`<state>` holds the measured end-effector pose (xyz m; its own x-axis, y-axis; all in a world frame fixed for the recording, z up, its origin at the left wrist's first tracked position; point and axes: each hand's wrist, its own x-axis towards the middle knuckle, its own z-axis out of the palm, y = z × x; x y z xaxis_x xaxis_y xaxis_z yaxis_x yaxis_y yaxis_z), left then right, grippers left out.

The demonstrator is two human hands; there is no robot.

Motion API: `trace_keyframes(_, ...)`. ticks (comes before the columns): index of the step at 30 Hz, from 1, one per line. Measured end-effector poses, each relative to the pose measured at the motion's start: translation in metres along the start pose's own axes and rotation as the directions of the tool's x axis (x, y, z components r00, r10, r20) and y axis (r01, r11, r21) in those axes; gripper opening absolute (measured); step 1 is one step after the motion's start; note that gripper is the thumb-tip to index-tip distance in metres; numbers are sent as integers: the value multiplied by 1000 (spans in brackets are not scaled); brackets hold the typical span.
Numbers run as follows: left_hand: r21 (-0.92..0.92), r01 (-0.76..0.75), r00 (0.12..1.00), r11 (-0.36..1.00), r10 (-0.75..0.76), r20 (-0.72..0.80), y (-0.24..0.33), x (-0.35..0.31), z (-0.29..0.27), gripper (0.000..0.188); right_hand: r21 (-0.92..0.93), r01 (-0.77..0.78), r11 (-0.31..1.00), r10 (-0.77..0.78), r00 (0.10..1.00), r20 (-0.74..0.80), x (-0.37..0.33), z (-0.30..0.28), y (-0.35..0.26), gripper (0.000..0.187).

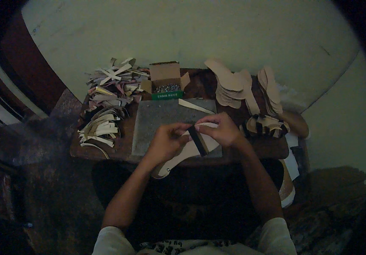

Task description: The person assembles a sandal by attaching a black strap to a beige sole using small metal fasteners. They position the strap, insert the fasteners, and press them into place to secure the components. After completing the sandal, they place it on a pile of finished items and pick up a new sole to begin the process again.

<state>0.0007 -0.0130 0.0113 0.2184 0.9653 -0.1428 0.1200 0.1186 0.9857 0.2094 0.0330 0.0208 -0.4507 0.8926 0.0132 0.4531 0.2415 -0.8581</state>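
Observation:
A beige shoe insole (182,156) is held tilted over the front of the table, its narrower end toward me at the lower left. Across it lies a dark strap (198,141) with a brownish edge. My left hand (167,141) is closed on the insole's left side, fingertips at the strap's upper end. From the right, my right hand (222,129) pinches the insole's far edge, with thumb and fingers close to the same strap end. The undersides of the fingers are hidden. Beneath my hands lies a grey slab (149,123), with a loose pale strip (195,106) on it.
An open cardboard box (166,73) of small metal nails stands behind the slab. Piles of cut strips (100,127) cover the left of the wooden table (272,146). Stacked insoles (230,83) and insoles with dark straps (268,126) lie right. A wall (183,34) rises behind.

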Motion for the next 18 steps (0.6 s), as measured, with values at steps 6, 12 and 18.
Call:
trace_keyframes(6,51,-13,1000,999,14,-24,-6,4,1,27,42,-34,999,34,999,7,5,2,7,24)
trace_keyframes(12,-19,103,988,994,-100,115,3,1,-9,35,68,-194,979,190,980,60,5,-2,5,25)
trace_keyframes(18,-164,308,936,937,-268,228,-1,2,-18,42,9,-259,966,255,957,136,10,-3,11,25)
